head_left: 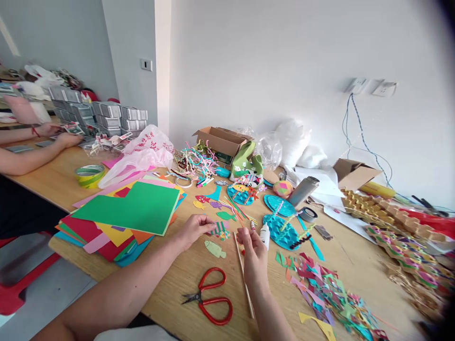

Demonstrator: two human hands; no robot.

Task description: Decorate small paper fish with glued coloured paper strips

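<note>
My left hand (195,228) is closed in a pinch on a small striped paper fish (219,230) above the wooden table (355,265). My right hand (253,250) is also pinched, and what its fingertips hold is too small to make out. A thin wooden stick (243,274) lies on the table just under and beside this hand. A pale green paper fish (214,249) rests between my hands. Red-handled scissors (210,296) lie in front of me. A white glue bottle (264,235) stands just right of my right hand.
A stack of coloured paper sheets (131,213) sits at left, a tape roll (90,175) beyond it. Paper scraps (330,298) pile at right. Blue paper plates (284,227), a metal flask (303,191), cardboard boxes (222,140) and plastic bags lie further back. Another person's hands (66,139) work at far left.
</note>
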